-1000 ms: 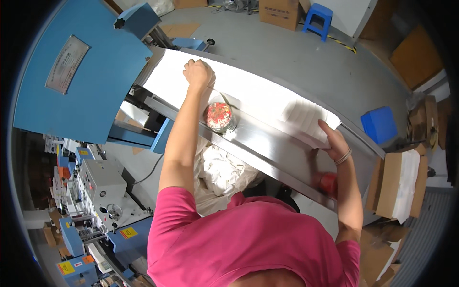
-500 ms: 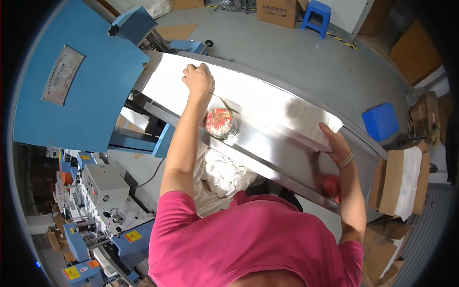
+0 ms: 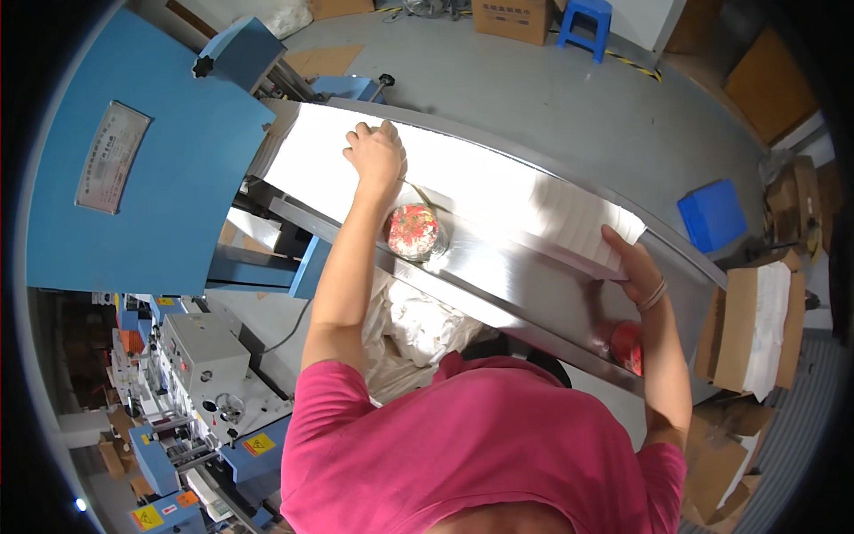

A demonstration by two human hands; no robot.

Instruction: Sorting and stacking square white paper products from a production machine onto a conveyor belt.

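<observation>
You work at a long metal surface, bounded by a raised far rim and a near lip. The white paper stack lies lengthwise along its far side, reaching from the blue machine at left to your right hand. Bare metal opens between the stack and the near lip, and more lies past the stack's right end. Beyond the far rim spreads open gray floor.

Your hands are well apart. Your left arm reaches almost straight forward, the left hand resting on the stack near the machine with fingers curled; whether it grips cannot be told. Your right arm extends along the right, elbow slightly bent, the right hand at the stack's right end, thumb against the paper; its other fingers are hidden, so its grip cannot be told either.

Counted on the metal: one stack and two round objects, a red-and-white-topped container beside your left forearm and a red object beside your right. One blue stool and one blue bin stand beyond.
</observation>
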